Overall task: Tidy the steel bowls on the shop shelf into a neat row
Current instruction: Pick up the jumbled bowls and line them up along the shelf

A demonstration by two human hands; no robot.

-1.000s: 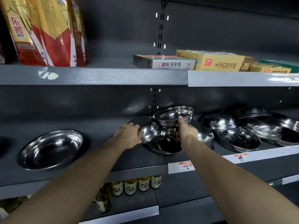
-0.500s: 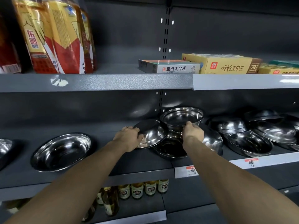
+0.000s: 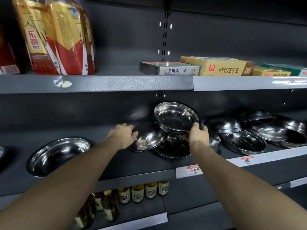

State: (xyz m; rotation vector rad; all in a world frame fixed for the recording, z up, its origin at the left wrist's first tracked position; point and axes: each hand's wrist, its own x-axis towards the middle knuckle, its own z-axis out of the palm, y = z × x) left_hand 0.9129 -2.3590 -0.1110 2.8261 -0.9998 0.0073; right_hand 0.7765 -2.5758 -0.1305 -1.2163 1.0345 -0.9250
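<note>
- Pinching the near rim of a round shiny steel bowl (image 3: 176,117), the right hand (image 3: 198,136) holds it tilted above the jumbled bowls at mid-shelf.
- Curled over the edge of a leaning polished steel bowl (image 3: 147,138), the left hand (image 3: 123,135) grips it against the dark grey metal shelf (image 3: 136,161).
- These bowls look light, rigid and slick; thin rolled rims seem the surest hold.
- Stacked steel will likely slide and clatter, so each probably wants a flat set-down beside the lone wide steel bowl (image 3: 58,155) at left.
</note>
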